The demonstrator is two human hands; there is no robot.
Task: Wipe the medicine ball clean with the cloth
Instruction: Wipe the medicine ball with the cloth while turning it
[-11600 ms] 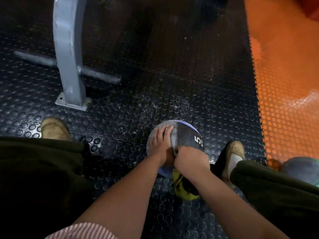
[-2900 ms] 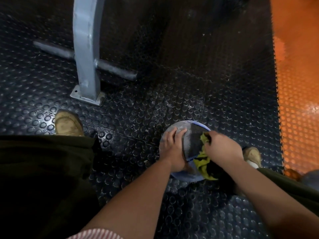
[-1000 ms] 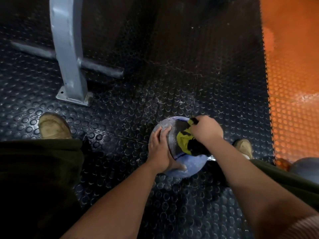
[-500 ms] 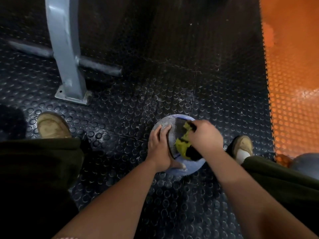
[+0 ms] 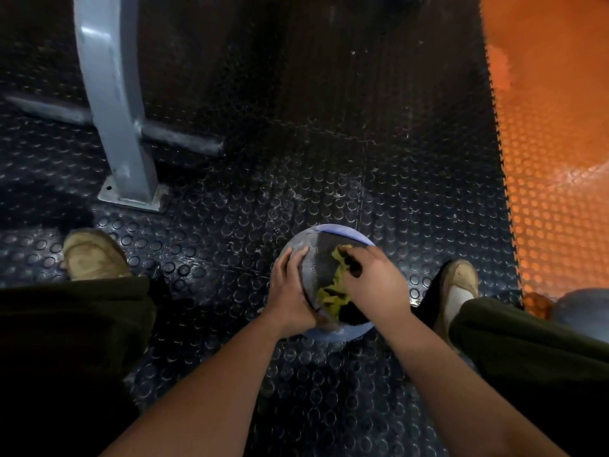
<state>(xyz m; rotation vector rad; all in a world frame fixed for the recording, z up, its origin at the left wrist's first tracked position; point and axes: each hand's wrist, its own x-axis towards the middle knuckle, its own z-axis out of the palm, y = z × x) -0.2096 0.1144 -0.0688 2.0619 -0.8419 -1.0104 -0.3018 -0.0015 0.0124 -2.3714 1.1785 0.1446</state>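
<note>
A blue and dark grey medicine ball (image 5: 321, 255) sits on the black studded floor mat between my feet. My left hand (image 5: 290, 291) lies on the ball's left side, fingers spread over the curve, steadying it. My right hand (image 5: 375, 285) grips a bunched yellow-and-black cloth (image 5: 333, 291) and presses it against the top right of the ball. Much of the ball's right half is hidden under that hand and the cloth.
A pale grey metal post (image 5: 115, 103) with a base plate and a crossbar (image 5: 178, 140) stands at the upper left. My shoes (image 5: 94, 255) (image 5: 459, 282) flank the ball. Orange studded flooring (image 5: 553, 159) runs along the right, with a second ball (image 5: 583, 311) at the right edge.
My right hand has dragged the cloth down and back over the ball's top, from the far side toward me. The left hand has stayed on the ball's left side.
</note>
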